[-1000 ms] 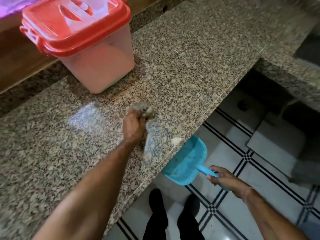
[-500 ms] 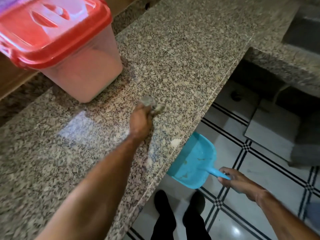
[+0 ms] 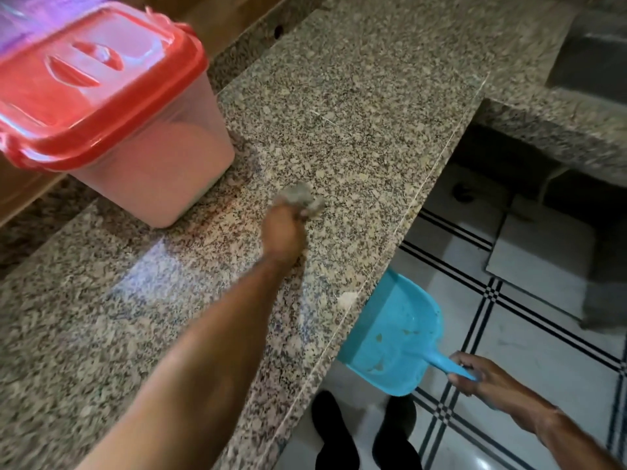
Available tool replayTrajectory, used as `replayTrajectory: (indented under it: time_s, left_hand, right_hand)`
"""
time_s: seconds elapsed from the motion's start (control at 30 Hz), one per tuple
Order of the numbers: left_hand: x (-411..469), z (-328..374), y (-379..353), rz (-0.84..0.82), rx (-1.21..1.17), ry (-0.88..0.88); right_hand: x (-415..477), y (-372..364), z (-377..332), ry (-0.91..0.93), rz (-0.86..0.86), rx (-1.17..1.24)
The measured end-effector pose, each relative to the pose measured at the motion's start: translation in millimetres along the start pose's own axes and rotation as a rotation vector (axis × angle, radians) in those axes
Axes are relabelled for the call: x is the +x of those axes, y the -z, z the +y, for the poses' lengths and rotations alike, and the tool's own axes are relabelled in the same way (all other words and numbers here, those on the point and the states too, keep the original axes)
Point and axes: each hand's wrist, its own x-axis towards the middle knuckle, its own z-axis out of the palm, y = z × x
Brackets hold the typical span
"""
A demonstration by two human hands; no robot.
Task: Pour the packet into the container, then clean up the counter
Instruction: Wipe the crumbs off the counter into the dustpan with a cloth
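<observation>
A clear container [image 3: 159, 174] with a red lid [image 3: 91, 86] stands closed at the back left of the speckled granite counter [image 3: 356, 106]. My left hand [image 3: 283, 232] rests on the counter right of it, closed around a crumpled grey cloth [image 3: 302, 200]. A small pale heap of spilled grains [image 3: 347, 297] lies at the counter's front edge. Just below that edge my right hand [image 3: 481, 376] grips the handle of a blue dustpan [image 3: 393, 337], which has a few crumbs in it.
A wooden wall [image 3: 217, 11] runs behind the counter. A lower granite ledge [image 3: 556, 130] sits at the right, with a dark recess under it. Below is white tiled floor with black lines [image 3: 509, 317]. My dark shoes [image 3: 366, 432] stand near the counter's base.
My left hand with the cloth has moved away from the front edge, farther across the counter. The dustpan stays held under the edge.
</observation>
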Motion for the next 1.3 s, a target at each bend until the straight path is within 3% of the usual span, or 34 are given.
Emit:
replayTrajectory:
  time_s: [0.07,0.1,0.2,0.23,0.3,0.33,0.37,0.47,0.53,0.6,0.73,0.8,0.87,0.93,1.03,1.1,1.23,1.3]
  left_hand:
    - [-20.2,20.8,-25.7,-0.16,-0.063,-0.114]
    - [-28.9,31.6,-26.2,-0.163,-0.131,-0.135]
    - [-19.1,25.1,8.8,0.043,-0.252,-0.034]
    - [-7.9,11.8,22.3,0.132,-0.178,0.049]
    - [18.6,-25.9,38.0,0.279,-0.016,0.397]
    - [31.3,-34.5,37.0,0.29,0.078,0.567]
    - [41.4,-32.3,27.3,0.249,0.14,0.611]
    - [50.3,23.9,-24.0,-0.024,0.025,0.151]
    - [41.5,62.3,-63.8,-0.061,-0.114,-0.133]
    - [18.2,92.0,-82.4,-0.101,-0.036,-0.219]
    - [15.0,86.9,-58.4,0.095,-0.156,-0.132]
    - [45.0,54.2,-45.8,0.214,-0.04,0.055]
    - [61.9,41.2,-42.7,0.169,0.052,0.287]
    - [55.8,60.8,-59.4,0.071,0.049,0.214]
    - [28.8,111.0,-88.2,-0.152,0.055,-0.053]
    - [24.1,131.4,-94.7,-0.187,0.056,-0.104]
    - [66.6,129.5,-67.8,0.15,-0.04,0.224]
    - [82.2,116.7,-68.2,0.186,0.132,0.377]
  right_hand:
    - [-4.7,1.7,1.5,-0.016,0.009,-0.005]
    - [-7.7,3.5,1.0,-0.021,0.021,-0.004]
    - [-11.2,12.0,1.8,-0.012,0.037,0.021]
    - [-10.7,15.1,1.3,-0.012,0.037,0.02]
    - [-8.3,18.3,1.9,-0.004,0.027,0.027]
    - [-6.2,19.2,3.1,-0.001,0.03,0.034]
    - [-3.7,20.2,4.2,-0.001,0.033,0.029]
    - [4.4,23.0,2.4,0.009,0.04,0.022]
    - [11.4,29.4,2.9,0.009,0.045,0.023]
    - [14.9,37.0,2.6,-0.003,0.054,0.03]
    - [21.1,56.4,-0.3,-0.025,0.037,0.005]
    - [33.2,73.9,1.6,-0.013,0.021,-0.005]
    - [47.6,91.3,-0.5,0.016,0.001,-0.018]
    - [58.6,106.8,-12.4,0.047,-0.015,-0.025]
    - [69.3,127.6,-32.2,0.075,-0.016,-0.043]
    - [76.7,144.1,-37.0,0.097,-0.017,-0.055]
    - [94.7,179.7,-43.6,0.095,-0.022,-0.027]
    - [103.3,190.3,-47.7,0.118,-0.003,-0.028]
